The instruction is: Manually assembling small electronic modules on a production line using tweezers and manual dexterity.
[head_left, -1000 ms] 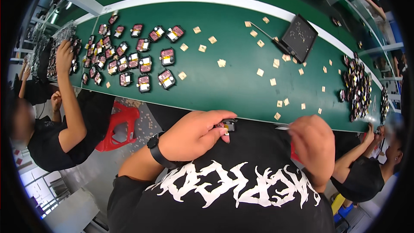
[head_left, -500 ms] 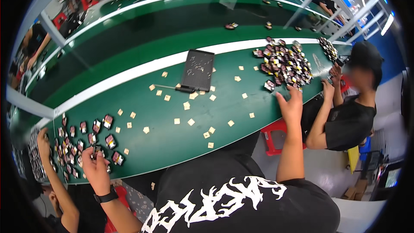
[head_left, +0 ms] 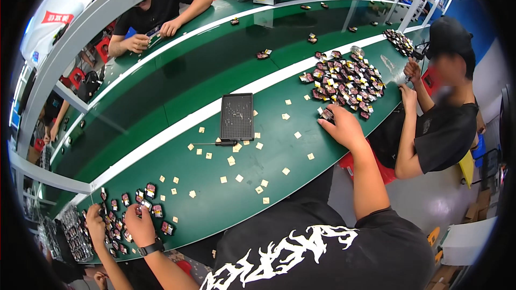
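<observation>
My left hand (head_left: pixel 141 226), a dark watch on its wrist, is at the near left of the green table. Its bent fingers close on a small black unit (head_left: pixel 144 204) with a pale top, partly hidden by the fingers. Similar black units with pink labels (head_left: pixel 157 211) lie scattered around it. Farther right, my right hand (head_left: pixel 346 129) has thumb and fingers around another black unit with a white and pink label (head_left: pixel 325 114). This unit is at the near left edge of a large pile of the same units (head_left: pixel 346 80).
Small pale square pieces (head_left: pixel 239 178) dot the table (head_left: pixel 290 145). A black gridded tray (head_left: pixel 237 118) holds tiny bits; a screwdriver (head_left: pixel 226 143) lies beside it. A co-worker (head_left: pixel 441 123) sits at right. Another person's hand (head_left: pixel 97 224) reaches in beside my left hand.
The view has shifted, so the table appears lower at left. My right hand, earlier spread at the pile's near edge, now closes around a unit. My left hand stays among the scattered units.
</observation>
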{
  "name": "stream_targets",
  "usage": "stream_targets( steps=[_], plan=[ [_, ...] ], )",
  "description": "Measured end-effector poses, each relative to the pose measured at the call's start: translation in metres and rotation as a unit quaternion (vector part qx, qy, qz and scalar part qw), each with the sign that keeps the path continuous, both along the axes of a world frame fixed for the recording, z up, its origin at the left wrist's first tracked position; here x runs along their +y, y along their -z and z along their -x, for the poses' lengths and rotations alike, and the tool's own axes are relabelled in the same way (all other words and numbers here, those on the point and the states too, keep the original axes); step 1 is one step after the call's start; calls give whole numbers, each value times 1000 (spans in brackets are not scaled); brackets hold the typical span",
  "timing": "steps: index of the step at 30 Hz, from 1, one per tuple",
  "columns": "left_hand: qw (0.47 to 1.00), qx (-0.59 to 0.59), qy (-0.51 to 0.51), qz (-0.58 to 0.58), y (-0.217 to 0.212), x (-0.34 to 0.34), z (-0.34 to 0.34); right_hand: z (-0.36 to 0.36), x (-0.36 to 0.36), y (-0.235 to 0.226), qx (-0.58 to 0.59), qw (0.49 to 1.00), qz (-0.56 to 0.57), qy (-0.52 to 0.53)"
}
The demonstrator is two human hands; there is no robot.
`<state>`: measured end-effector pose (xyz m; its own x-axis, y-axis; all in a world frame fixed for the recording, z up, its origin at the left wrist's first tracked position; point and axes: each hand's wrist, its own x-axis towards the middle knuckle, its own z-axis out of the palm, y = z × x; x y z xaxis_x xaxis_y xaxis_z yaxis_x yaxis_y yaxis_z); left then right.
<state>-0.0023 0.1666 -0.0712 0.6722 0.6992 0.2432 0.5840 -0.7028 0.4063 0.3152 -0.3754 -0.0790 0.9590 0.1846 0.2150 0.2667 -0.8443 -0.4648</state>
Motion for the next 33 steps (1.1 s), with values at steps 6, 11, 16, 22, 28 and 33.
stream_targets(
  steps=[6,11,16,22,28,33],
  plan=[
    [991,-37,-20,-129,-14,-25,-7,-4,-2,-21,111,991,-70,20],
    [987,-131,97,-13,-33,-86,-28,-3,0,-7,53,992,-114,33],
    [891,-129,225,371,-39,-168,-46,8,12,-18,73,985,-158,12],
    [618,-64,263,738,-17,-198,-70,64,68,-57,58,926,-214,-305],
    [490,-75,259,829,-12,-206,-82,114,124,-54,99,835,-192,-507],
    [565,-183,187,782,-4,-206,-70,126,127,-47,220,881,-262,-327]
  ],
)
